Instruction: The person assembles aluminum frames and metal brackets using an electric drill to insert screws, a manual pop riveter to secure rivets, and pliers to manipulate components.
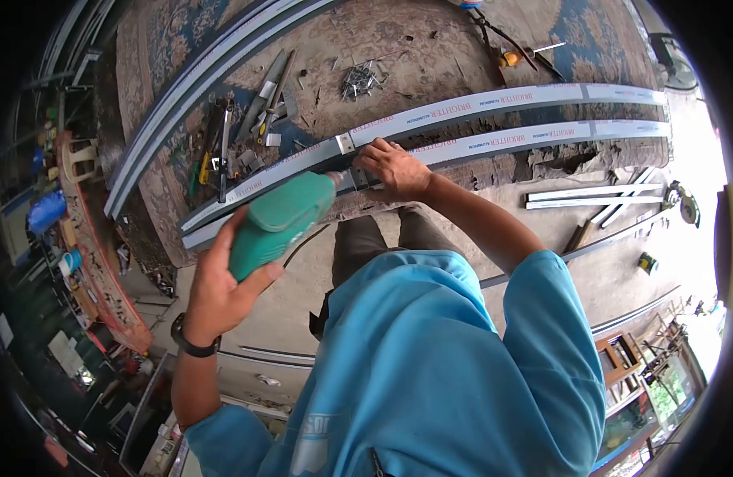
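Observation:
A green power drill [283, 219] is in my left hand [219, 290], the fingers wrapped round its body. Its chuck [337, 179] points right, close to the fingers of my right hand [394, 171]. Those fingers are curled over the nearer aluminium profile [493, 143], which has printed protective film. Another filmed aluminium profile [446, 111] runs just beyond it. A small silver bracket [345, 143] sits on the profiles by my right fingertips. The tip of the drill and what lies under my right palm are hidden.
On the carpeted bench [414, 60] lie a pile of rivets [361, 79], a pair of long blades [271, 95] and a yellow-handled screwdriver [511, 59]. More long profiles [215, 67] curve along the left. Cut profile pieces [593, 197] rest on the floor at right.

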The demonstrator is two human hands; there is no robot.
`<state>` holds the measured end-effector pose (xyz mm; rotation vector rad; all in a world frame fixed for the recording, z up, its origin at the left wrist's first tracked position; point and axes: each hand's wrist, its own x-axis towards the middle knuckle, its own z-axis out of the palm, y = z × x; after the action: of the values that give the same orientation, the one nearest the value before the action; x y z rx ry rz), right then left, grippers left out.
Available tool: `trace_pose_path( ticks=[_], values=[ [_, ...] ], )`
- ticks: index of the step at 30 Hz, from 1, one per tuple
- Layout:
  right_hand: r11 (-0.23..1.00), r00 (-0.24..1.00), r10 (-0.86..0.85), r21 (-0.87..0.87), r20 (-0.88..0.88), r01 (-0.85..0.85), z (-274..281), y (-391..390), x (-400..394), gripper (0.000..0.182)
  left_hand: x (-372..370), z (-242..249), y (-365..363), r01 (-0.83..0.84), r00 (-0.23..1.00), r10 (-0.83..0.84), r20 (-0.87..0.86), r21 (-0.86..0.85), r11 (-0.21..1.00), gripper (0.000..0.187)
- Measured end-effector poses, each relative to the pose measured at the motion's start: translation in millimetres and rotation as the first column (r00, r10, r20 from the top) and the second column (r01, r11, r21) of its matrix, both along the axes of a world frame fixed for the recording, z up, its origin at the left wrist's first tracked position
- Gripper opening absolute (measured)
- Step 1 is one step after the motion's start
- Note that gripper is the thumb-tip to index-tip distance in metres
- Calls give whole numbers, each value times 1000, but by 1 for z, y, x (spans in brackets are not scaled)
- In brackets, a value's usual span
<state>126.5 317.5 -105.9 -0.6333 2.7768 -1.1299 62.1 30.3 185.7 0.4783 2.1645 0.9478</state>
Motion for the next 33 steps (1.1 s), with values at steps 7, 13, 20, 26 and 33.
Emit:
trace_pose_path(
  ticks=[7, 13, 20, 26, 33],
  values=[
    [1000, 999, -4, -14, -34, 4, -9, -1, 3, 65, 4, -6, 34, 174, 982, -182, -49, -142, 975, 80],
    [1000, 1000, 15, 12, -26, -14, -9, -1, 2, 68, 2, -16, 39, 200, 976, -212, -59, -159, 967, 81],
    [992, 995, 28, -117, -100, -39, -35, -10, 0, 57, -6, -8, 48, 241, 960, -269, -80, -251, 937, 76],
    [997, 971, -72, -56, -229, 61, -68, -29, -5, 32, -21, 4, 80, 325, 934, -353, -57, -282, 903, 78],
    [995, 989, -27, -100, -146, 12, -34, -17, -2, 48, -26, -34, 52, 390, 800, -531, -280, -431, 814, 88]
  ],
)
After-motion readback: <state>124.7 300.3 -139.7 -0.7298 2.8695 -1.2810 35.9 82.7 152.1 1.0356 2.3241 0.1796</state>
